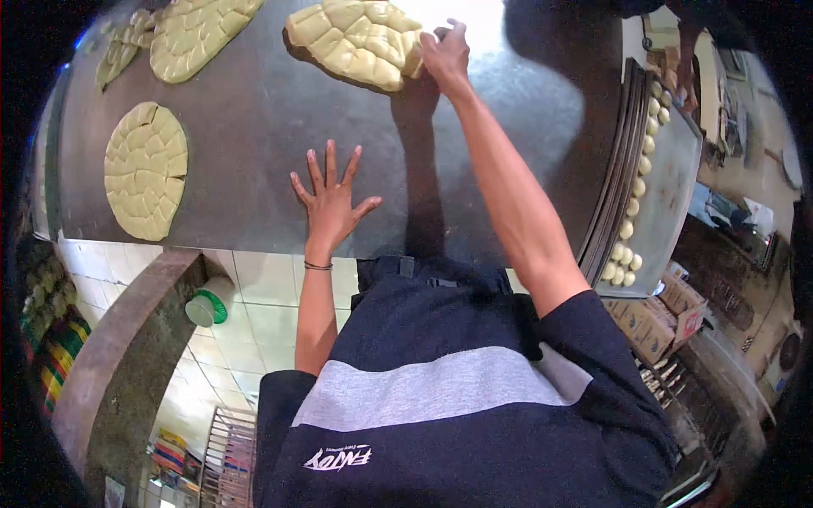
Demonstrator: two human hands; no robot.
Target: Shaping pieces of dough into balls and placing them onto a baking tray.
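Yellow dough (360,42) lies far across the metal desk (254,127), probably soft, tearable, best supported underneath; the curled right hand (447,57) touches its right edge, grip unclear; the left hand (332,207) spreads wide.

Smooth grey table (254,127), long. Lying on it: oval dough (146,171), flat, seamed; small dough (118,63) beyond oval dough; large dough (203,35) beyond and right of oval dough; glossy dough (360,41) farther right; left hand (332,203), spread, right of oval dough.
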